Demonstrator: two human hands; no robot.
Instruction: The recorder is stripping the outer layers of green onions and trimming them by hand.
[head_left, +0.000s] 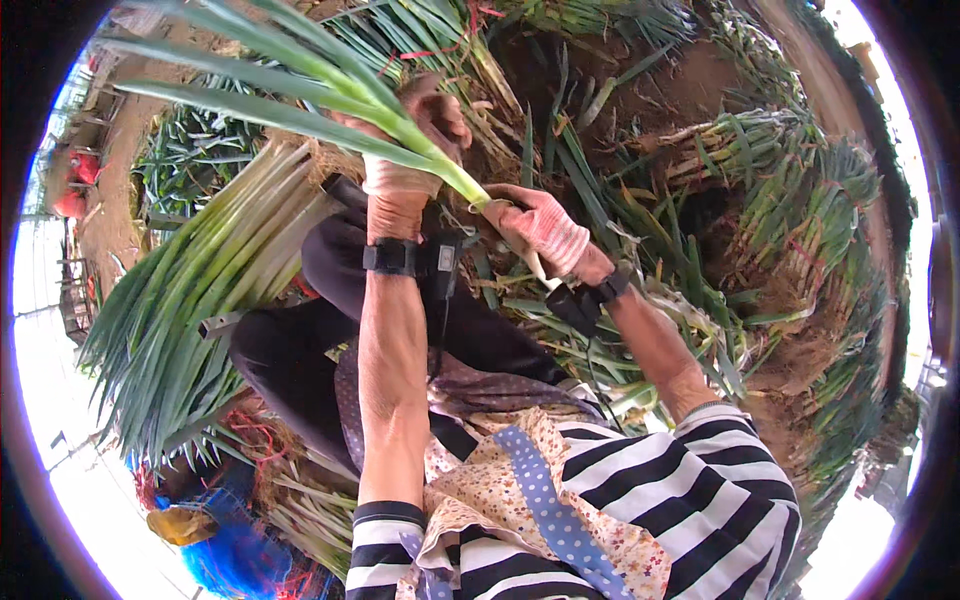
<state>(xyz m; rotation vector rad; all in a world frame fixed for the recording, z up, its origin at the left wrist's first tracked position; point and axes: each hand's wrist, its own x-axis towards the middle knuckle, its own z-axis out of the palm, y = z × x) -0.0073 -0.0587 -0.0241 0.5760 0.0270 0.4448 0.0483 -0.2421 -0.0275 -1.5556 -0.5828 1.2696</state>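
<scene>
A large green onion (445, 168) slants across the upper middle, its long leaves fanning to the upper left and its pale root end toward my right hand. My left hand (405, 150), in a soiled white glove, is curled about the stalk where the leaves part, with the stalk crossing in front of the palm. Closed on the lower stalk is my right hand (540, 225), in a white and pink glove with dirty fingers. A loose strip of skin hangs from the stalk by the right fingers. Both wrists carry black straps.
Beside my left knee lies a pile of cleaned green onions (215, 260), white ends toward me. Untrimmed green onions (790, 210) are heaped on the soil at the right. Stripped leaves (640, 340) litter the ground by my right forearm. A blue net bag (235, 545) sits at the lower left.
</scene>
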